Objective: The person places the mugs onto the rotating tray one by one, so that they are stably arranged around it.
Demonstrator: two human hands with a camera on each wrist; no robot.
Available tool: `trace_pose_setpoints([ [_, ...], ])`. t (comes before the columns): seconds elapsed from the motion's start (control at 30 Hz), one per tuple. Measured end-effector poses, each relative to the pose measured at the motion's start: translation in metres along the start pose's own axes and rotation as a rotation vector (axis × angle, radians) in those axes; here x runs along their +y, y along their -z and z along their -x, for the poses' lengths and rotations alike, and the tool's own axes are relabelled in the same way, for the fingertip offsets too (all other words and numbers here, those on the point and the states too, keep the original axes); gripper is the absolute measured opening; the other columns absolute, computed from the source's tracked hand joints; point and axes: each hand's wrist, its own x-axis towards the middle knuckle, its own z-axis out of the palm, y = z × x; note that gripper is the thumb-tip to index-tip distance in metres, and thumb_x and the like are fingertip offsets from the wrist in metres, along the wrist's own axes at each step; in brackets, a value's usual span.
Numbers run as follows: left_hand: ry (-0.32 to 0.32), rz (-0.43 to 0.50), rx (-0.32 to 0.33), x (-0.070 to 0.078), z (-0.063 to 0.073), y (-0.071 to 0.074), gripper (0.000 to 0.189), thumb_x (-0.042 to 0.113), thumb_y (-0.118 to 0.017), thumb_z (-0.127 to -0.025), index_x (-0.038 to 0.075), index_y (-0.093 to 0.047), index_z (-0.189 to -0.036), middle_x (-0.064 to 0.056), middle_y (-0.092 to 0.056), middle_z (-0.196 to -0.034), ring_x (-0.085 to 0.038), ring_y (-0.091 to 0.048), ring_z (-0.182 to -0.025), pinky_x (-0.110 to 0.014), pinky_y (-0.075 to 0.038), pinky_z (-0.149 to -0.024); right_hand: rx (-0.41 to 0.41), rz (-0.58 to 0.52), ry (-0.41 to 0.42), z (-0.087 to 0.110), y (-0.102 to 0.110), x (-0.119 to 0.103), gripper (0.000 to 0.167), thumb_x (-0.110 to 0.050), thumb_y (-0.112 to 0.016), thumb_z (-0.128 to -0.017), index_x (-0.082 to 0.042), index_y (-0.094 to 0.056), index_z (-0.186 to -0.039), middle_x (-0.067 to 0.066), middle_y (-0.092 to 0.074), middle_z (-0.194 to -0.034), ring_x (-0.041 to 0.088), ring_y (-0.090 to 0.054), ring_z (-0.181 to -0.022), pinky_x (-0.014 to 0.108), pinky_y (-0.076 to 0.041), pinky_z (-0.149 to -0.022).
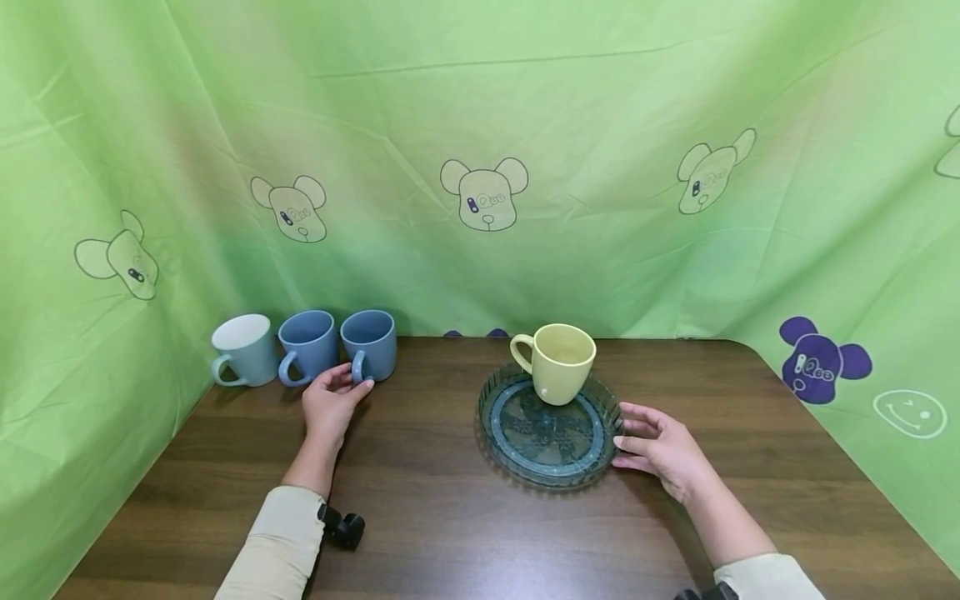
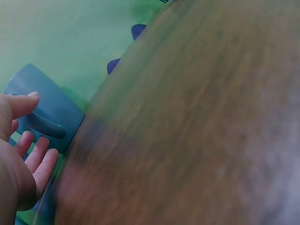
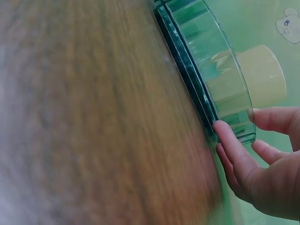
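Three mugs stand in a row at the back left: a pale blue-grey mug with white inside (image 1: pixel 255 354), a blue mug (image 1: pixel 315 346) in the middle, and another blue mug (image 1: pixel 378 346) on the right. At the right-hand one's handle (image 2: pixel 49 126), my left hand (image 1: pixel 333 407) has its thumb on one side and spread fingers on the other, with a gap around it. A yellow mug (image 1: pixel 562 367) stands upright at the back of a round clear green-tinted tray (image 1: pixel 517 462). My right hand (image 1: pixel 663 450) touches the tray's right side with extended fingertips, thumb at the rim.
A green cloth backdrop (image 1: pixel 487 275) with bear prints hangs behind and around the brown wooden table (image 1: pixel 420 517). Its folds meet the table's back edge, close behind the mugs. A black wrist device (image 1: pixel 342 529) sits on the left sleeve.
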Motion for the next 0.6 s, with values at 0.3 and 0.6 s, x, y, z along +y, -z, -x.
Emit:
trace_pose_setpoints([
  [0.3, 0.024, 0.07, 0.002, 0.001, 0.001, 0.001, 0.037, -0.003, -0.078, -0.08, -0.007, -0.065, -0.114, -0.007, -0.06, -0.087, -0.002, -0.061, -0.067, -0.018, -0.057, -0.059, 0.01, -0.003, -0.009, 0.003, -0.002, -0.002, 0.068, 0.014, -0.062, -0.086, 0.011, -0.026, -0.143, 0.021, -0.041, -0.117, 0.019, -0.065, -0.081, 0.042, -0.06, -0.077],
  [0.6, 0.041, 0.113, 0.065, 0.0, -0.003, 0.01, 0.032, -0.005, -0.075, -0.082, -0.011, -0.064, -0.112, 0.0, -0.06, -0.082, -0.001, -0.061, -0.067, -0.023, -0.059, -0.061, -0.004, 0.033, -0.011, 0.0, 0.004, -0.005, 0.066, 0.008, -0.064, -0.087, 0.013, -0.027, -0.141, 0.02, -0.048, -0.117, 0.015, -0.064, -0.086, 0.04, -0.061, -0.076],
])
